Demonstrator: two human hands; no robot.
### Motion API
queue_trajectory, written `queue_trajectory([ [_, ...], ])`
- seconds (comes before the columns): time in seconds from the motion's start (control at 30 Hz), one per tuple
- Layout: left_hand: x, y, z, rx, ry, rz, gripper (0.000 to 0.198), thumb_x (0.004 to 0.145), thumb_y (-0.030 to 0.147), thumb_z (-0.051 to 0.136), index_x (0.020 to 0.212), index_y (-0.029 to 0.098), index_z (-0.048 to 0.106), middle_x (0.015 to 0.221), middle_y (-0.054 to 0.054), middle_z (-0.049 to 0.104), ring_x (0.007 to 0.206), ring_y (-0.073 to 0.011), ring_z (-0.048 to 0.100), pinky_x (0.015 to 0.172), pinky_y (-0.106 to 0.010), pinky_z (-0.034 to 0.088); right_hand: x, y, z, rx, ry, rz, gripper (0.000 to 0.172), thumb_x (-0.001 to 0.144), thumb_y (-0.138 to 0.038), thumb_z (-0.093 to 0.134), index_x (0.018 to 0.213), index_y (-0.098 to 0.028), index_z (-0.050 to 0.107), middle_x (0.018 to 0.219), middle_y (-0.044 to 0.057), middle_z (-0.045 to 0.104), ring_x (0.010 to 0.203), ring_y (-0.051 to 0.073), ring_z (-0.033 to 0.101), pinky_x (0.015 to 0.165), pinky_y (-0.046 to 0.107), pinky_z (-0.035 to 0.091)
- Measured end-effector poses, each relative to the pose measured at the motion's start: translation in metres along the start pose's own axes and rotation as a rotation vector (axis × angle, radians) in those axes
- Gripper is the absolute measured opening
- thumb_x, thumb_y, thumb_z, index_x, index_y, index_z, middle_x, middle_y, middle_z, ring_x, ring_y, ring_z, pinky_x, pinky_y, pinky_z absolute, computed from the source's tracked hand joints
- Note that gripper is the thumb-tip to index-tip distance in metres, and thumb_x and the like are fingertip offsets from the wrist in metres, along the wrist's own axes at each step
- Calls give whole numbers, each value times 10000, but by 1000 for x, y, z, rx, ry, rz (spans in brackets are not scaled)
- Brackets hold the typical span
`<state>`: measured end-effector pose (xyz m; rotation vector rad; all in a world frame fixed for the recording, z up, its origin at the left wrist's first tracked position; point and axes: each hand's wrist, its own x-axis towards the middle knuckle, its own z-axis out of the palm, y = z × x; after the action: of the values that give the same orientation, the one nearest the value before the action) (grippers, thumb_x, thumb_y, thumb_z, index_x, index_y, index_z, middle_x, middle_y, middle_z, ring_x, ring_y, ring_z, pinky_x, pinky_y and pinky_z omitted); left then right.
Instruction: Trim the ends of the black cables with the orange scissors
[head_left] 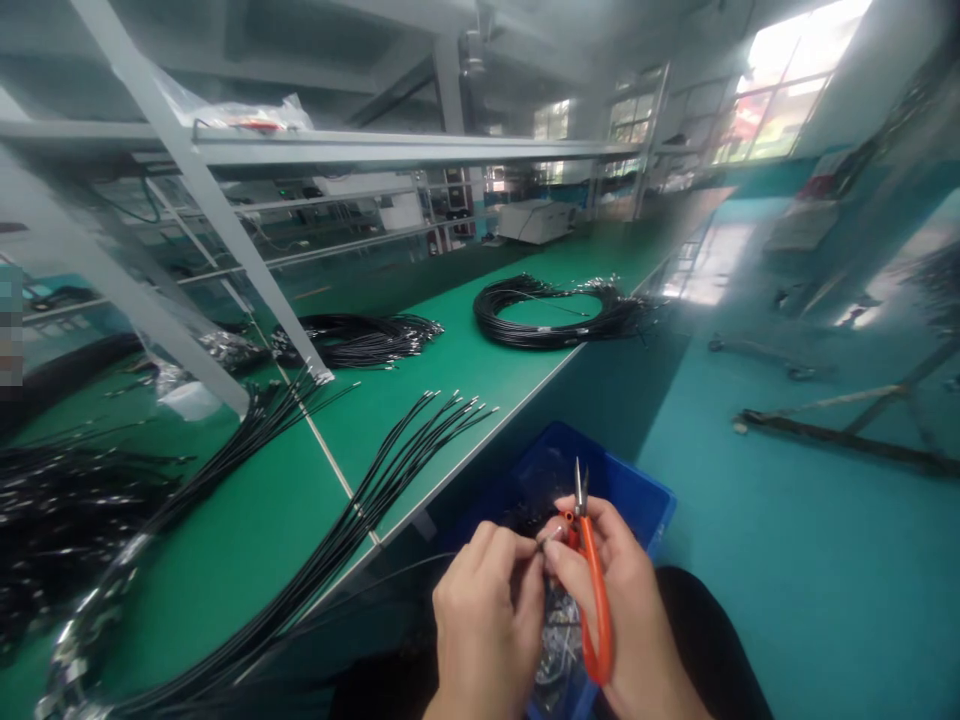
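Note:
My left hand [487, 610] is closed, its thumb and forefinger pinching the end of a thin black cable. Touching it at the fingertips, my right hand [626, 590] holds orange-handled pliers [596, 600] in the palm, their slim metal jaws pointing up and slightly apart. The right thumb and forefinger also meet at the small cable end. Both hands are above a blue bin [645, 500] with clear plastic bags and small parts inside. To the left, a bundle of black cables [382, 480] with metal tips lies along the green table [420, 375].
A coiled cable bundle [525, 325] lies at the table's edge, another [367, 340] behind the white shelf post [247, 240]. More dark cables [67, 520] cover the far left. A grey box [534, 221] stands farther back. A wheeled metal stand [840, 430] is on the floor at right.

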<state>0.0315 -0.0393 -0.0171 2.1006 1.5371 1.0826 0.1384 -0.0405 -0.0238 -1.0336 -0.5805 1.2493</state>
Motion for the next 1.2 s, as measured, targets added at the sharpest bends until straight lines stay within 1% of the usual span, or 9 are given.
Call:
queue_trajectory([
  [0.13, 5, -2, -8, -202, -61, -140, 126, 798, 186, 560, 677, 194, 593, 659, 5, 584, 594, -136, 573, 547, -220, 426, -1, 4, -4, 45, -41, 1, 343, 645, -223, 752, 917, -228, 544, 729, -32, 627, 639, 122, 589, 618, 227, 477],
  [0.3, 11, -2, -14, -354, -158, -184, 138, 792, 174, 559, 658, 187, 587, 670, 2, 618, 617, -143, 580, 581, -227, 443, 2, 2, -5, 142, -133, 51, 324, 696, -249, 729, 953, -224, 531, 711, -30, 608, 568, 99, 531, 551, 217, 429],
  [0.43, 7, -2, -12, -228, -101, -139, 138, 799, 172, 549, 665, 189, 576, 659, 4, 588, 592, -135, 560, 551, -221, 422, 1, 2, -2, 142, -131, 59, 297, 735, -273, 704, 968, -227, 527, 705, -30, 598, 596, 106, 532, 569, 219, 433],
  [0.53, 0, -2, -5, 13, 5, -8, 144, 823, 183, 522, 693, 194, 584, 663, -5, 564, 579, -141, 530, 534, -238, 390, 1, 1, 0, 92, -45, 61, 329, 703, -308, 730, 950, -225, 530, 693, -30, 596, 602, 118, 549, 561, 222, 444],
  [0.63, -6, -1, 4, 239, 141, 155, 160, 831, 176, 512, 699, 200, 599, 638, -5, 551, 566, -151, 491, 544, -263, 358, 2, -2, 2, 13, 26, 70, 350, 666, -356, 746, 905, -213, 535, 632, -38, 585, 517, 115, 534, 467, 209, 413],
  [0.73, -7, 1, 10, 321, 215, 230, 191, 832, 156, 506, 665, 199, 591, 599, -1, 538, 543, -151, 458, 549, -275, 340, 1, -4, 3, -33, 48, 70, 362, 642, -342, 763, 884, -217, 525, 577, -64, 559, 461, 94, 500, 431, 188, 385],
  [0.87, -6, -2, 8, 276, 180, 164, 184, 837, 187, 506, 670, 203, 584, 618, -5, 540, 560, -154, 482, 547, -269, 349, -6, -3, 4, -52, 6, -16, 367, 656, -299, 758, 915, -236, 505, 671, -48, 594, 584, 121, 556, 557, 215, 450],
  [0.97, -5, -4, 4, 211, 117, 94, 171, 839, 204, 507, 684, 207, 577, 636, -7, 542, 558, -152, 491, 531, -257, 359, -8, -2, 4, 3, -50, -6, 369, 657, -270, 755, 926, -238, 504, 749, -22, 620, 700, 149, 581, 656, 245, 466],
  [1.2, -1, -1, -1, 88, 60, 27, 179, 835, 193, 505, 668, 201, 570, 643, -7, 541, 569, -147, 512, 526, -245, 376, -8, -2, 4, 28, -30, 35, 360, 665, -269, 754, 930, -235, 512, 730, -30, 614, 652, 133, 575, 613, 238, 462],
])
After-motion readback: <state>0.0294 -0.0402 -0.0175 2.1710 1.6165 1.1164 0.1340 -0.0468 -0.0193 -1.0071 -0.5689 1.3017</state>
